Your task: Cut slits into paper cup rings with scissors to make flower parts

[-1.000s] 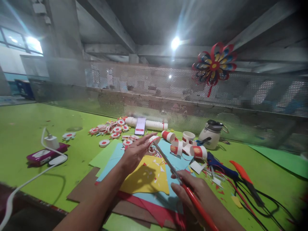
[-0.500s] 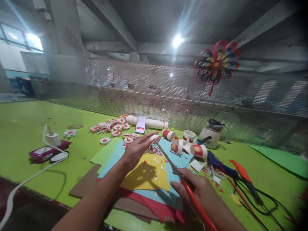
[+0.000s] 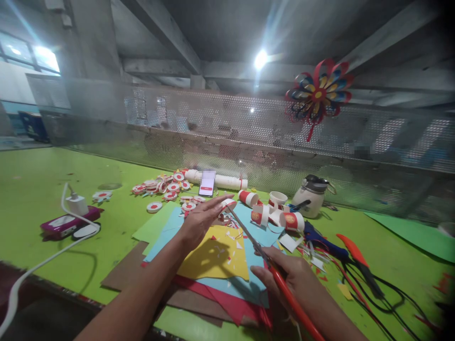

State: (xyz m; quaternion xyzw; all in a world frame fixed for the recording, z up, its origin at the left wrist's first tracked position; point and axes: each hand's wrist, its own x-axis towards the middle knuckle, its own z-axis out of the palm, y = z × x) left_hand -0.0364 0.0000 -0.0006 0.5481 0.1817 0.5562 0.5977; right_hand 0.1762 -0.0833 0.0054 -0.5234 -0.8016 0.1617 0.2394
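The paper cup piece (image 3: 227, 205) is small, white with a red band, and sits in the air above the coloured sheets, just left of the middle of the scene; the left hand (image 3: 201, 221) has it pinched at the tips of its thumb and one finger, while the other fingers (image 3: 222, 199) stretch out flat and a little apart toward the far right; the scissors (image 3: 249, 237) reach up from the near right, their grey blade tips touching the piece's near edge, whether the blades are parted cannot be told; the right hand (image 3: 289, 277) is curled tight around the red handles, fingers together over them; below both hands lies a yellow sheet (image 3: 216, 260) strewn with small white and red snippets, resting on light blue paper (image 3: 250, 286), red paper (image 3: 231, 308) and brown card (image 3: 122, 270), all on the green table (image 3: 42, 184); to the far right of the cup piece lie several red-and-white paper cups (image 3: 270, 213) on their sides, beside a white jug (image 3: 311, 196); farther left are cut round discs (image 3: 167, 187) and a phone (image 3: 207, 183) leaning on a white tube (image 3: 227, 181); a blue glue gun (image 3: 325, 244) and an orange-handled tool (image 3: 350, 248) lie to the right.
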